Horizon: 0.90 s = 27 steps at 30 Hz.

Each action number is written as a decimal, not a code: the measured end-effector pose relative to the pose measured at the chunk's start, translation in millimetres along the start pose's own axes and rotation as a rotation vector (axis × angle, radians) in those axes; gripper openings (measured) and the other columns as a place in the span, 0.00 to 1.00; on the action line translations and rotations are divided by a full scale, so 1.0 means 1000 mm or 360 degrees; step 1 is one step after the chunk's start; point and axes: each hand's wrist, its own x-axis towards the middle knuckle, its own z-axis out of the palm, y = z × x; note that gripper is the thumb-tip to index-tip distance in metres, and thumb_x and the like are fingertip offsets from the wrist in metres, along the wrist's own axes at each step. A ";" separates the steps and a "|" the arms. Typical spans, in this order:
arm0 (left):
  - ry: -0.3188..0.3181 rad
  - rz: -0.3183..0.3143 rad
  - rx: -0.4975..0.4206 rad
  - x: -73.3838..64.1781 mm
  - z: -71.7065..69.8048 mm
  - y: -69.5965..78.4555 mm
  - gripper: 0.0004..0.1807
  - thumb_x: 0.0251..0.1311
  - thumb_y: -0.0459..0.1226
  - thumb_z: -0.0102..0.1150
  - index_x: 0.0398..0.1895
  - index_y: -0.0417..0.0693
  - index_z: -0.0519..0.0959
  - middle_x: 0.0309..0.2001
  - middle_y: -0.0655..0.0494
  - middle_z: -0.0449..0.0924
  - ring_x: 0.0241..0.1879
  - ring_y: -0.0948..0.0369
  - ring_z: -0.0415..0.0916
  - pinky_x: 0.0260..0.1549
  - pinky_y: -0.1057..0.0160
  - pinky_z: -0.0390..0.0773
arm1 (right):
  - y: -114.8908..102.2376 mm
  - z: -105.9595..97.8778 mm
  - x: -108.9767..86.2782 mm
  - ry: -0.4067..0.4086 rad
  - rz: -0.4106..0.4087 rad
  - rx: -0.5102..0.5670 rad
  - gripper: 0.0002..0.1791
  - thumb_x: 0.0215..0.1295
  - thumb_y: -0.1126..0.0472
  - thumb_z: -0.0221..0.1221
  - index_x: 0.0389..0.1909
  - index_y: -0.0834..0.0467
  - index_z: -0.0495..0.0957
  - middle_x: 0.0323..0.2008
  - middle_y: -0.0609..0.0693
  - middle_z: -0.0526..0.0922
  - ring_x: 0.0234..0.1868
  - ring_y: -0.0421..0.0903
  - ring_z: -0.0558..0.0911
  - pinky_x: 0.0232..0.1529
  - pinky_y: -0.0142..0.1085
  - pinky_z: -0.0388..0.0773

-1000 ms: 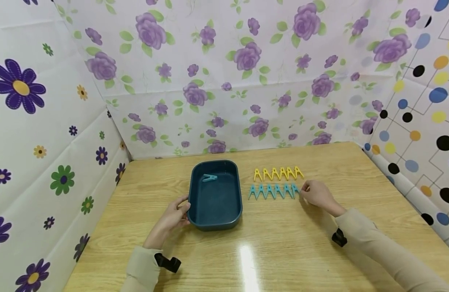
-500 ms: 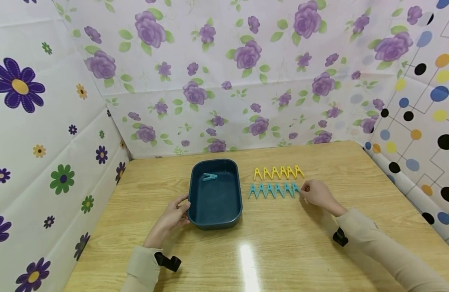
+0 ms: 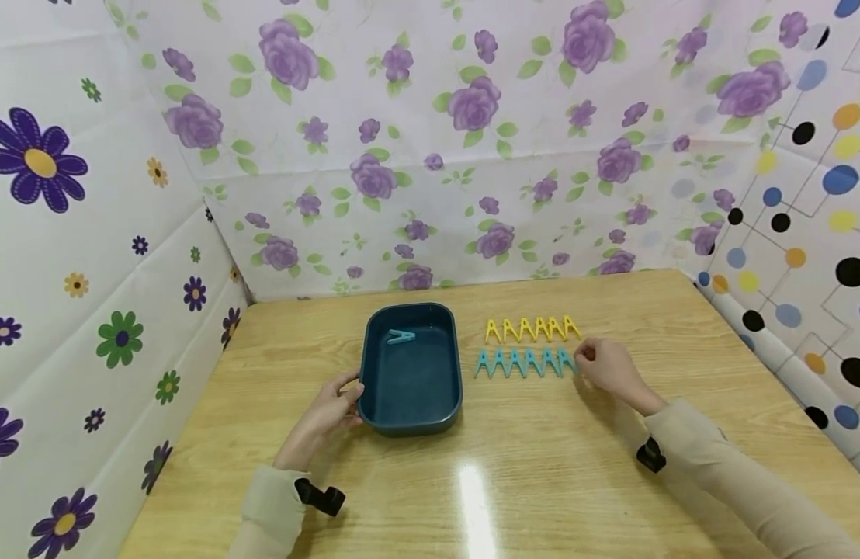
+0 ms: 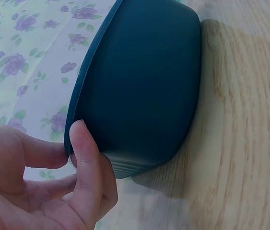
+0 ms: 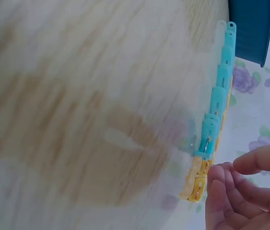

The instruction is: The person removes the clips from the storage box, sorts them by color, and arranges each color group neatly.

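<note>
A dark teal plastic box (image 3: 410, 425) sits on the table, with one light blue clothespin (image 3: 400, 337) lying inside. My left hand (image 3: 330, 407) pinches its left rim near the front corner; the left wrist view shows the thumb (image 4: 48, 154) on one side of the rim and fingers (image 4: 86, 148) on the other. Right of the box, several blue clothespins (image 3: 515, 363) stand in a row in front of a row of yellow clothespins (image 3: 539, 329). My right hand (image 3: 603, 369) rests at the blue row's right end, fingers loosely curled, fingertips right beside the last clothespin (image 5: 209, 134), nothing showing between them.
The wooden table (image 3: 542, 466) ends at a flowered cloth wall (image 3: 430, 194) at the back. A daisy-printed cloth (image 3: 109, 310) flanks the left side and a dotted cloth (image 3: 807, 233) the right. A light glare shows near the front middle.
</note>
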 end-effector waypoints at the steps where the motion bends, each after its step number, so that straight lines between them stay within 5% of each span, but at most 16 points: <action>1: -0.0002 0.0005 0.0000 0.000 0.000 -0.001 0.27 0.75 0.36 0.40 0.74 0.40 0.53 0.25 0.58 0.76 0.23 0.66 0.72 0.27 0.66 0.76 | -0.001 0.000 0.000 0.0012 -0.0015 0.0000 0.10 0.67 0.65 0.52 0.36 0.65 0.81 0.27 0.55 0.82 0.23 0.43 0.73 0.26 0.36 0.70; 13: 0.0014 0.0017 -0.0031 0.000 0.000 -0.002 0.26 0.75 0.35 0.40 0.73 0.39 0.54 0.24 0.58 0.75 0.22 0.66 0.72 0.26 0.67 0.76 | -0.012 0.002 0.001 0.0062 -0.0127 0.0081 0.08 0.67 0.67 0.56 0.40 0.66 0.81 0.33 0.58 0.84 0.33 0.48 0.81 0.35 0.42 0.79; 27: -0.0022 0.0071 -0.0052 0.001 -0.002 -0.008 0.26 0.75 0.35 0.40 0.72 0.35 0.55 0.25 0.59 0.75 0.22 0.67 0.72 0.25 0.69 0.77 | -0.062 0.023 0.024 -0.0069 -0.0294 0.0159 0.08 0.69 0.66 0.55 0.42 0.65 0.81 0.36 0.58 0.84 0.33 0.46 0.82 0.35 0.40 0.80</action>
